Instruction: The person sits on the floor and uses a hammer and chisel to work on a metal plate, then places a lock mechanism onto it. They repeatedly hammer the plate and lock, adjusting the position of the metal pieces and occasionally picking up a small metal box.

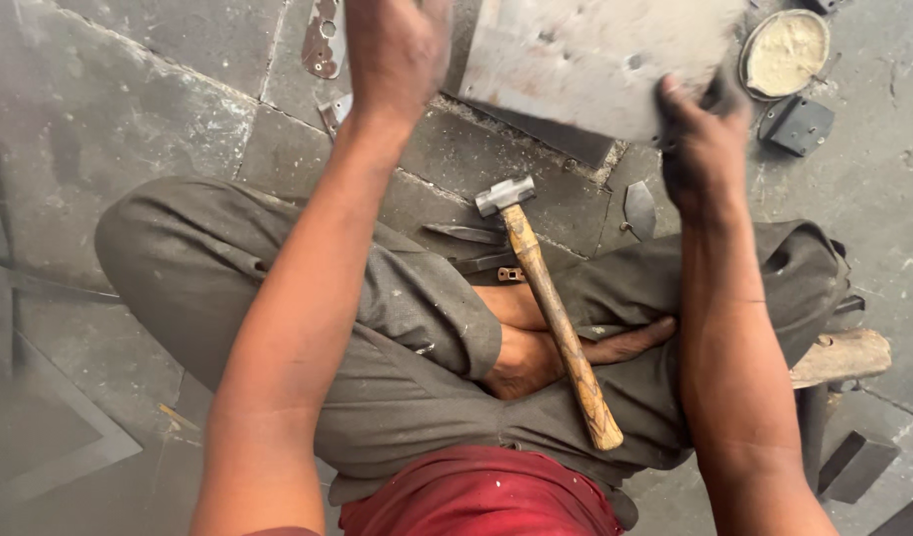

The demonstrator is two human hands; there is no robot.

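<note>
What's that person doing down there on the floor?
A person sits cross-legged on a stone floor, holding a flat grey metal sheet up in front with both hands. The right hand grips its lower right corner; the left hand is at its left edge, blurred. A wooden-handled hammer rests across the lap, untouched.

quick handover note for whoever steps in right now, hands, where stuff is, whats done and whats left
Left hand: blurred at the near left edge of the metal sheet; grip unclear.
Right hand: gripping the sheet's near right corner.
Sheet: tilted above the stone floor.
Hammer: unheld, lying across the crossed legs, head toward the sheet.
Small metal pieces: on the floor by the knees.
Done: sheet in hand. Left: hammer not picked up.
</note>
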